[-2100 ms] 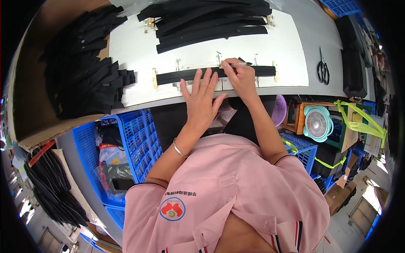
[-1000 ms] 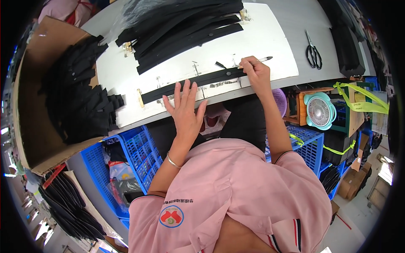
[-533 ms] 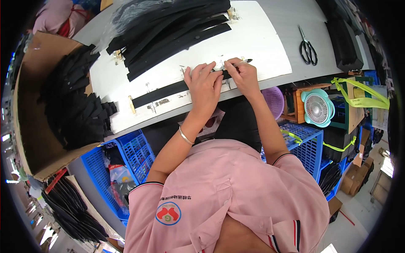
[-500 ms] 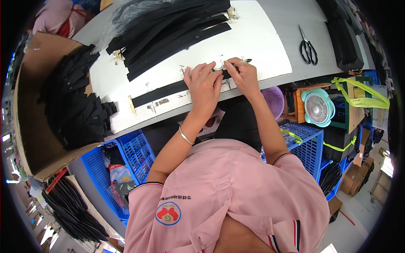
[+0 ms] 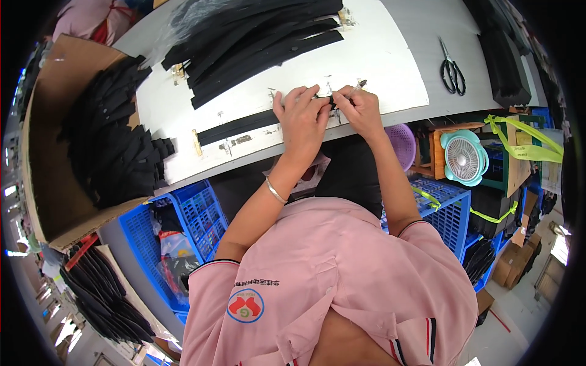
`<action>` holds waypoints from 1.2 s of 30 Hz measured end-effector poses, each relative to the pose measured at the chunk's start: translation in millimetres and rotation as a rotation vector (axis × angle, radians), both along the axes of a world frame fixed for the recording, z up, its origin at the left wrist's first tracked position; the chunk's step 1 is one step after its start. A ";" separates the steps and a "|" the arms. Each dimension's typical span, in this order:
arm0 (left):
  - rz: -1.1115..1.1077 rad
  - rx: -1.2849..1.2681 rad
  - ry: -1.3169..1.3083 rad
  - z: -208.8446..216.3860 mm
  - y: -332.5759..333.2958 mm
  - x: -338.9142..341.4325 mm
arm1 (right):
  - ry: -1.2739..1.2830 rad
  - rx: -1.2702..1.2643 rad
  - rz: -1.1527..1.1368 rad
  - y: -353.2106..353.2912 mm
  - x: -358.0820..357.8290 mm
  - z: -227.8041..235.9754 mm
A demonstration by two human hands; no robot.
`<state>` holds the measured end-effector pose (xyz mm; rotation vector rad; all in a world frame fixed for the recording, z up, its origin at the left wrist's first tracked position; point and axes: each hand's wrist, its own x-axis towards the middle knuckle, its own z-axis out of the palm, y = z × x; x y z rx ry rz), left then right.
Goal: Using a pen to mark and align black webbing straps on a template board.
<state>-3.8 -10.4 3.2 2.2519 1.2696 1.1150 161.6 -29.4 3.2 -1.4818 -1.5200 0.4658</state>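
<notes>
While the right hand (image 5: 361,114) is gripping a pen (image 5: 359,87) in its fingers in the head view, the left hand (image 5: 301,125) is covering part of a black strip (image 5: 239,127) on the white board (image 5: 390,70); whether its bent fingers are pinching, I cannot tell. Marking seems under way, the next stroke probably calling for a still strip.

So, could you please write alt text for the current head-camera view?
A person's left hand touches a black strip on a white board; the right hand holds a pen-like tool. More black strips lie beyond, scissors to the right.
</notes>
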 end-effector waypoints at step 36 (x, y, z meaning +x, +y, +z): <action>0.889 0.101 0.320 10.6 -6.6 -284.8 | 0.370 -0.058 -0.162 -4.2 5.6 -10.2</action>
